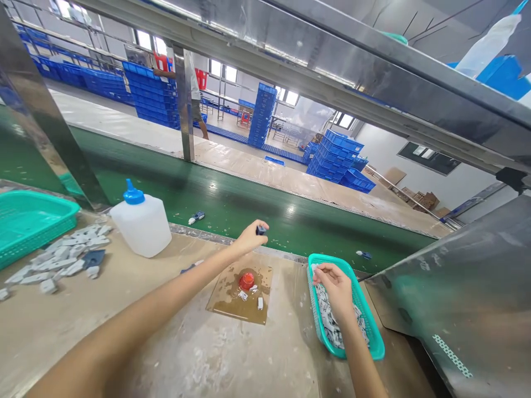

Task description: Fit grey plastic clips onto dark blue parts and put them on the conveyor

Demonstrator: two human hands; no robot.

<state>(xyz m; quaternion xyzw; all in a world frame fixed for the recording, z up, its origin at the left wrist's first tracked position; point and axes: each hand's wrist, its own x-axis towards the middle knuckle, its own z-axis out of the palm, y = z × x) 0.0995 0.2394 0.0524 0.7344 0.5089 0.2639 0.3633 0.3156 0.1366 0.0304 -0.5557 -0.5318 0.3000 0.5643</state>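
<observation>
My left hand [250, 234] reaches out over the near edge of the green conveyor belt, its fingers closed on a small dark blue plastic part [261, 230]. Over the far end of a teal basket [376, 345] is my right hand [335, 284], thumb and fingertips pinched around a small whitish piece [315, 268]. Many small grey-white pieces [327, 318] fill that basket. Between my arms, a wet brown board [232, 304] carries a red round cap-like dish [246, 281] and a few small white pieces [260, 303].
A white bottle with a blue nozzle [143, 226] stands left, near a pile of grey parts [62, 257] and another teal basket [37, 221]. Blue-and-white parts [196, 217] lie on the belt [232, 202]. A metal post [185, 110] and overhead beam frame the bench; a person [194, 88] stands beyond.
</observation>
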